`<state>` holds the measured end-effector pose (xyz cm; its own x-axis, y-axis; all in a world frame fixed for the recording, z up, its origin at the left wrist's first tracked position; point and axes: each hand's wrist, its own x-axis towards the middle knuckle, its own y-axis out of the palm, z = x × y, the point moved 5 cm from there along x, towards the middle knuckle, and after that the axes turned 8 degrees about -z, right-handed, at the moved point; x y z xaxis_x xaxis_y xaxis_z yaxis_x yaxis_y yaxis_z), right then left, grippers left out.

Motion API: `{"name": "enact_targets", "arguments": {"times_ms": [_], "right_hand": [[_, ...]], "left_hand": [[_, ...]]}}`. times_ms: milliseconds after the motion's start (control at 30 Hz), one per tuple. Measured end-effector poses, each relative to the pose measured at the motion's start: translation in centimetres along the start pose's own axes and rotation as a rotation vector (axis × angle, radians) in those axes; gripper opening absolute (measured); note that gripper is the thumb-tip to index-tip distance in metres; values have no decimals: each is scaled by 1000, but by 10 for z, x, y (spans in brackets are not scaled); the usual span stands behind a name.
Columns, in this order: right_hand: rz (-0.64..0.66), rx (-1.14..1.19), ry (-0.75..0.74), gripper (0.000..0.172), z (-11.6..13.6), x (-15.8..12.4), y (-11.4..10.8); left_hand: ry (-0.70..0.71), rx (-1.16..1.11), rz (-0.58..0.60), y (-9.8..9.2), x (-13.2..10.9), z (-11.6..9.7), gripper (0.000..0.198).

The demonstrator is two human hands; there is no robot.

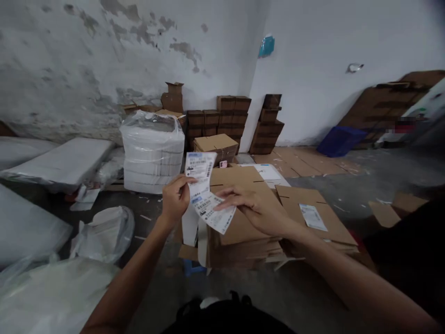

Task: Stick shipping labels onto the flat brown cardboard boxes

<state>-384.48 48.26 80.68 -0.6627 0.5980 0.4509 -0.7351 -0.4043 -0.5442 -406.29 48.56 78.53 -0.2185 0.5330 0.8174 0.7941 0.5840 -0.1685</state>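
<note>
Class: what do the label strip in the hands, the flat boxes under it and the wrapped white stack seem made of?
The label strip: thin matte white printed paper, bending limply from the left hand. The flat boxes: brown matte cardboard, probably corrugated, with creased flaps. The wrapped stack: clear glossy plastic film, wrinkled; white contents unclear.

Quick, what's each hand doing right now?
Left hand: closed on the white printed paper label strip.
Right hand: fingers touch the strip's lower end; grip cannot be told.
</note>
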Motion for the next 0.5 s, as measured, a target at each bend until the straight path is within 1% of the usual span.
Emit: {"name": "enact_targets", "arguments": {"times_ms": [67, 100, 167, 200, 267, 300, 333, 367, 400, 433, 500], "right_hand": [[16, 6, 28, 49, -10, -14, -23], [46, 36, 40, 48, -14, -19, -32], [126, 84, 49, 47, -23, -26, -45], [134, 96, 43, 44, -26, -28, -49], [60, 142, 25, 33, -31, -26, -54], [8, 190, 20, 39, -32, -24, -53], [-43, 244, 17, 55, -32, -21, -51], [-85, 287, 7, 67, -32, -18, -47], [-116, 308, -11, 70, -30, -15, -43], [-149, 305, -41, 64, -27, -13, -40], [-207, 250, -110, 40, -20, -10, -36]], "left_hand": [[-197, -138, -31, 14, -6, -11, 27], [-283, -219, -59, 21, -9, -16, 25], [-425, -365, -125, 30, -14, -29, 23], [-482, -410, -163, 34, -16, -35, 23], [-559, -426, -236, 37, -19, -49, 28], [-581, -407, -261, 39, -20, -57, 31], [-598, -388, -272, 40, -21, -64, 33], [-609, -380, -278, 42, -22, -72, 35], [-620, -387, -288, 44, -23, -78, 38], [-637, -408, -311, 45, -24, -84, 41], [-706, -477, -428, 46, -30, -88, 45]]}}
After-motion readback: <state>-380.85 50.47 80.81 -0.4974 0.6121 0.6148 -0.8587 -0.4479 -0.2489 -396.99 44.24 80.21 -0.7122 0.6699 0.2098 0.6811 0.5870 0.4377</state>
